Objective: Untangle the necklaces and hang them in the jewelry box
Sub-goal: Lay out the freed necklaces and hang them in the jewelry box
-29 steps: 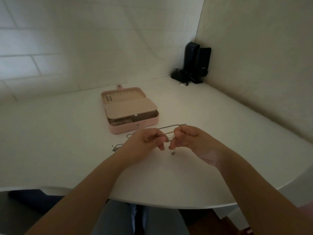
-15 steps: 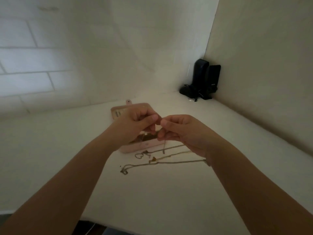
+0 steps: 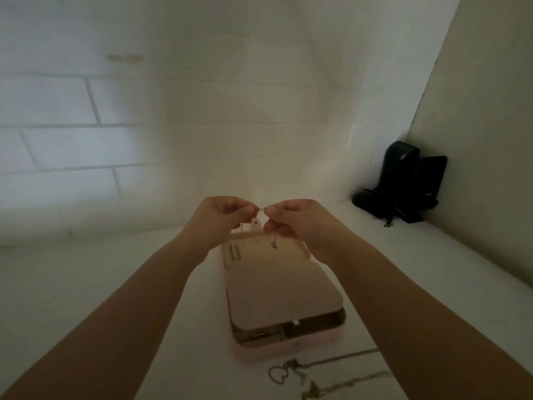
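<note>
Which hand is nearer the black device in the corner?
Right. The right hand pinches the thin necklace over the jewelry box, on the side toward the black device; the left hand sits farther from it, beyond the right.

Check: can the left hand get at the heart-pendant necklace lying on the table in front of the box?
Probably not right away. The left hand pinches a thin chain shared with the right hand. The heart-pendant necklace lies uncovered on the table, so the path looks free once it lets go.
</note>
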A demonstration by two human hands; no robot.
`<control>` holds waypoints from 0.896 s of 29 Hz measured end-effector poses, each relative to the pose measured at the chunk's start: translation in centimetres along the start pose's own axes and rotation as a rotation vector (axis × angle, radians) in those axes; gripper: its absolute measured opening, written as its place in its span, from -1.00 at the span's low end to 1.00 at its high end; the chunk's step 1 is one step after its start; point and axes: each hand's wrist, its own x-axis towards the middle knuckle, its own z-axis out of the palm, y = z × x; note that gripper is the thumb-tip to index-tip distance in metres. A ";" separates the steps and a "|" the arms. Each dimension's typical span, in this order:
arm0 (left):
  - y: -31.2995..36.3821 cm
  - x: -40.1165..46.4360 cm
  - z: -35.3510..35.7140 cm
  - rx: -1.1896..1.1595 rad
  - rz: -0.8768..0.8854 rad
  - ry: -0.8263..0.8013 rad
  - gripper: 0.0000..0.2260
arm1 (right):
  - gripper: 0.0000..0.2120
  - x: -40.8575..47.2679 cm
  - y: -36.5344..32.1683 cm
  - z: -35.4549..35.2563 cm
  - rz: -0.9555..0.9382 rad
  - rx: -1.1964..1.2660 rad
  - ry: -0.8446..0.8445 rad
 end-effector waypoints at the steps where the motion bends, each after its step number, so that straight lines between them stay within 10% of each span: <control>1: -0.6 0.9 -0.1 0.012 -0.017 0.018 -0.91 | -0.90 1.2 0.4 0.1 0.012 0.001 0.002; 26: -7.8 5.0 1.7 0.868 -0.065 0.214 -0.79 | -0.74 9.6 6.2 3.5 0.069 -0.754 0.180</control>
